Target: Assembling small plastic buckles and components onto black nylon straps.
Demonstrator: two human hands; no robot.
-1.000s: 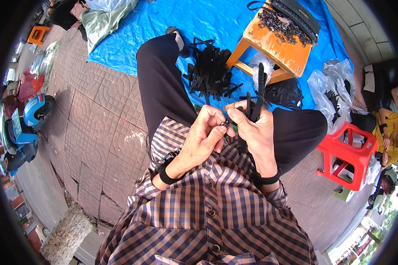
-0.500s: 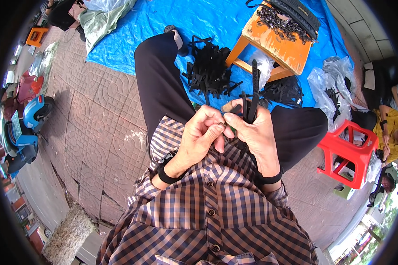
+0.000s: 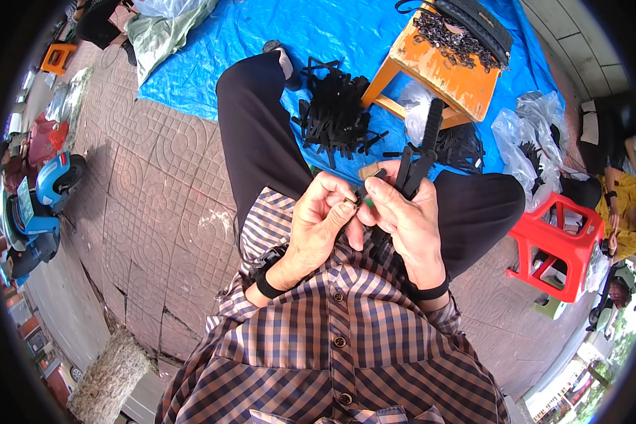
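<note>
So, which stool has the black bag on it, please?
The wooden stool, ahead of the right hand; the red stool and small far-left orange stool show none.

Long, flat black straps (image 3: 422, 164) at the centre look matt, the longest faintly textured. Nearer, a brown-and-navy checked cloth shirt (image 3: 283, 339) has a slight sheen; the loose black cloth trousers (image 3: 254, 120) look smooth and matt. Far off lies a glossy, creased blue plastic sheet (image 3: 254, 32). To the right are a scuffed orange wooden stool (image 3: 442, 79), a smooth, shiny red plastic stool (image 3: 572, 244) and crinkled, clear plastic bags (image 3: 512, 134). Rough, patterned brownish paving (image 3: 148, 184) covers the left.
</note>
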